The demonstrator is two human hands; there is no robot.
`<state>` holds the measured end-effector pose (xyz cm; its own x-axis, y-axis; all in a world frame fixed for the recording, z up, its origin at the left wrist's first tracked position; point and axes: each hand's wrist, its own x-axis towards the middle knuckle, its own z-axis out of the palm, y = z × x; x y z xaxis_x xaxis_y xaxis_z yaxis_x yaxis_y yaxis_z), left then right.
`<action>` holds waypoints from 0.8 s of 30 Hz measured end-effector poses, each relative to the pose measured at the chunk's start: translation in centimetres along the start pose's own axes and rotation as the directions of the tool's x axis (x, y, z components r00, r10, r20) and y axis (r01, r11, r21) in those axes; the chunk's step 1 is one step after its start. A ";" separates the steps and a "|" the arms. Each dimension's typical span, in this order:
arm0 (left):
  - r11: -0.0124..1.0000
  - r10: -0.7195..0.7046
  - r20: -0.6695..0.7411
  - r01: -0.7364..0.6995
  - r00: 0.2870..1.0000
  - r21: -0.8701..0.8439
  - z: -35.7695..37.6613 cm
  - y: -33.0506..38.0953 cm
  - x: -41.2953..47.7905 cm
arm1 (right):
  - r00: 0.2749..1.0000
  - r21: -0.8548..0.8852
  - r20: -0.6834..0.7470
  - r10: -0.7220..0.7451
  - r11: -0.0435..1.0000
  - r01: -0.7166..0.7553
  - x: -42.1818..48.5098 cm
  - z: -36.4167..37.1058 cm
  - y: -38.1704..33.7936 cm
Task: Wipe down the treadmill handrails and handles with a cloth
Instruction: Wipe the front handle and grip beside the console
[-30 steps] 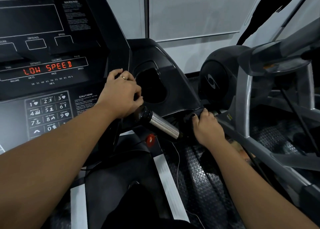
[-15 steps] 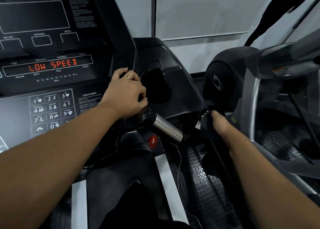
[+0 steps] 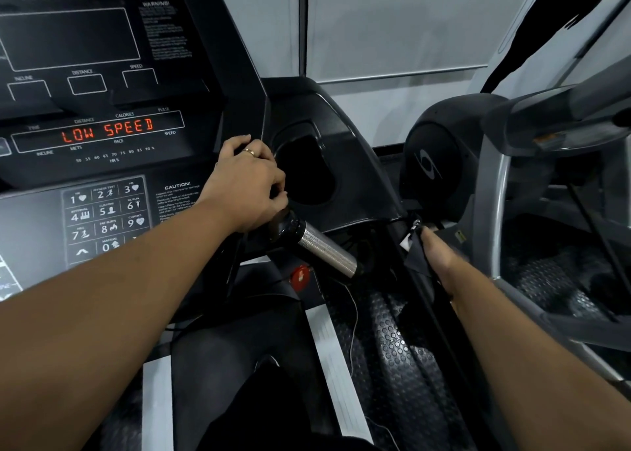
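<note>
My left hand (image 3: 249,184) grips the black upper end of the treadmill's centre handle (image 3: 324,251), just above its silver pulse sensor. My right hand (image 3: 440,259) holds a black cloth (image 3: 417,257) bunched against the top of the right handrail (image 3: 425,292), where the rail meets the console housing. A small white tag shows on the cloth. Most of the right hand's fingers are hidden behind the cloth and rail.
The console (image 3: 102,133) reads LOW SPEED above a number keypad (image 3: 106,218). A cup holder (image 3: 304,174) sits right of my left hand and a red safety key (image 3: 299,277) below the handle. A grey neighbouring machine (image 3: 495,184) stands close on the right.
My right hand has moved with the cloth from the silver handle's end to the right, onto the handrail top. My left hand has stayed on the handle.
</note>
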<state>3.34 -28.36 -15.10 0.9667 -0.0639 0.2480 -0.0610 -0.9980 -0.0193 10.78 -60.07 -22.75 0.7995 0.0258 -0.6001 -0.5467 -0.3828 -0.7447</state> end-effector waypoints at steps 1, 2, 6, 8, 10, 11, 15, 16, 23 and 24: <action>1.000 0.001 0.000 -0.001 1.000 0.000 0.0 0.0 0.0 | 1.000 -0.003 -0.014 0.015 1.000 -0.015 -0.4 -0.3 0.8; 1.000 0.001 0.001 -0.001 1.000 0.001 0.0 0.0 0.0 | 0.999 -0.016 -0.024 0.028 0.999 -0.029 -0.4 -0.6 1.7; 1.000 -0.001 0.013 0.001 1.000 0.012 0.0 0.0 0.0 | 0.997 -0.223 -0.081 -0.006 0.975 -0.013 -2.4 -1.4 3.6; 1.000 -0.002 0.016 0.001 1.000 0.012 0.0 0.0 0.0 | 0.990 -0.399 -0.127 -0.067 0.917 0.011 -4.2 -1.7 3.9; 1.000 0.005 0.010 -0.005 1.000 0.010 0.0 0.0 0.0 | 0.981 -0.595 -0.127 -0.150 0.802 0.046 -6.5 -1.5 4.1; 1.000 0.005 0.011 -0.005 1.000 0.010 0.0 0.0 0.0 | 0.969 -0.671 -0.136 -0.204 0.739 0.062 -7.4 -1.3 4.4; 1.000 0.007 0.010 -0.007 1.000 0.020 0.0 0.0 0.0 | 0.835 -0.818 -0.191 -0.516 0.553 0.155 -9.1 0.2 7.3; 1.000 0.008 0.009 -0.008 1.000 0.018 0.1 0.0 0.0 | 0.831 -0.825 -0.207 -0.516 0.549 0.136 -9.2 0.5 8.3; 1.000 0.008 0.001 -0.008 1.000 0.010 0.1 -0.1 0.0 | 0.832 -0.951 -0.068 -0.551 0.288 0.113 -8.4 2.0 9.7; 1.000 0.007 0.004 -0.007 1.000 0.008 0.1 -0.1 0.0 | 0.828 -0.957 -0.073 -0.556 0.271 0.098 -7.9 2.3 9.2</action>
<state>3.40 -28.30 -15.18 0.9671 -0.0706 0.2443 -0.0656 -0.9974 -0.0286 -1.20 -61.65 -25.52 0.9840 0.1668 -0.0620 0.1682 -0.9856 0.0186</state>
